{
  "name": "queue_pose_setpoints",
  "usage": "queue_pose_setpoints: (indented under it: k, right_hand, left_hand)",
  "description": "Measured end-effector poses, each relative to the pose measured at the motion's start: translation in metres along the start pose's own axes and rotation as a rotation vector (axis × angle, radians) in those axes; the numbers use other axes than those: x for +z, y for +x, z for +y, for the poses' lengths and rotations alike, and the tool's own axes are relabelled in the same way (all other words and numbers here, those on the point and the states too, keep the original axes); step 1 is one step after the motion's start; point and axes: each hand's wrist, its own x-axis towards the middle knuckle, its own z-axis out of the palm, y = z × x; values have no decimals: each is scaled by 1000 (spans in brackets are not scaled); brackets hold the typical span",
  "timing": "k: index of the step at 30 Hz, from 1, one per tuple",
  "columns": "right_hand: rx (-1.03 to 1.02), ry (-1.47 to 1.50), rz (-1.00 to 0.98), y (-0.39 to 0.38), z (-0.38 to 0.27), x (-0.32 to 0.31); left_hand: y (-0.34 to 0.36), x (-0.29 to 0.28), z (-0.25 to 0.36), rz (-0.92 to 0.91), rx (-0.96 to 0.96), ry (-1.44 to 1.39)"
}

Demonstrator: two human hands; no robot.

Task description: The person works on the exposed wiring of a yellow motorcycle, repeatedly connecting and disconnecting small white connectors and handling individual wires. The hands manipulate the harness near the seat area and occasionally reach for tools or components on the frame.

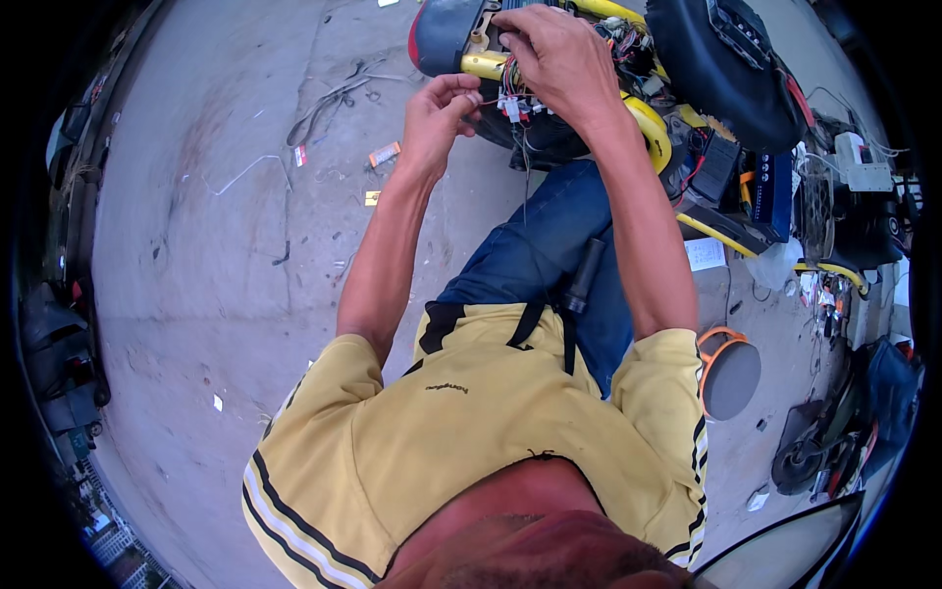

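Observation:
A vehicle with a yellow tubular frame [483,65] stands in front of me, its wiring exposed. My left hand [442,116] is pinched closed beside the frame, with a thin reddish wire running from the fingertips. Just to its right hangs a bundle of coloured wires with white connectors [510,106]. My right hand [561,61] reaches over the frame, its thumb and forefinger bent and apart near a beige bracket [480,35]. Its other fingers are partly hidden, and I see nothing between the visible tips. A dark, red-edged cover [438,37] sits left of the bracket.
A black seat [724,74] lies tilted at the right of the frame. Beyond it are a blue box [775,196] and loose parts. A round stool with an orange rim [731,375] stands right of me. A strap [339,98] and a small orange-white box [385,154] lie on the floor.

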Motion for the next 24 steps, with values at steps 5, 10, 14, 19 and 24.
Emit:
queue_pose_setpoints:
  k: [5,10,14,19,24]
  right_hand:
    - [408,426,275,-68,-35,-21]
    - [984,788,282,-143,-40,17]
    - [1084,727,255,-160,-26,50]
    - [1069,625,307,-163,-10,67]
    - [1012,612,339,-163,-7,74]
  left_hand:
    - [0,2,-10,15,-50,62]
    - [2,3,-20,-18,-35,229]
    - [6,7,-27,-24,20,382]
    - [8,11,-31,72,70,414]
    - [12,15,-41,68,123,302]
